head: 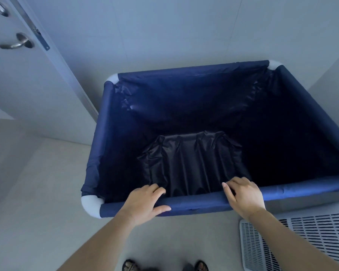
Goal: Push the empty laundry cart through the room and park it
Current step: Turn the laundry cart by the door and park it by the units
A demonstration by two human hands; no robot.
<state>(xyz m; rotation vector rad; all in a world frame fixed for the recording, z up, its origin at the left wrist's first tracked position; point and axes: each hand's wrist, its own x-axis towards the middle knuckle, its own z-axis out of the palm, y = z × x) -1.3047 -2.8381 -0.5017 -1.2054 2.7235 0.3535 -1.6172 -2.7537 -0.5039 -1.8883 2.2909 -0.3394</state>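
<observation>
The laundry cart (194, 73) is a deep navy fabric bin on a frame with white corner joints, and nothing lies inside but its dark crumpled liner. It stands close to a pale wall, its far rim nearly against it. My left hand (145, 202) grips the near rim bar, fingers over the top and thumb along the outer side. My right hand (243, 196) grips the same bar farther right, fingers curled over into the bin.
A white door with a metal lever handle (16, 43) stands at the left, close to the cart's far left corner. A white slatted plastic basket (301, 237) sits on the floor at the lower right. Pale floor spreads to the left. My feet show at the bottom edge.
</observation>
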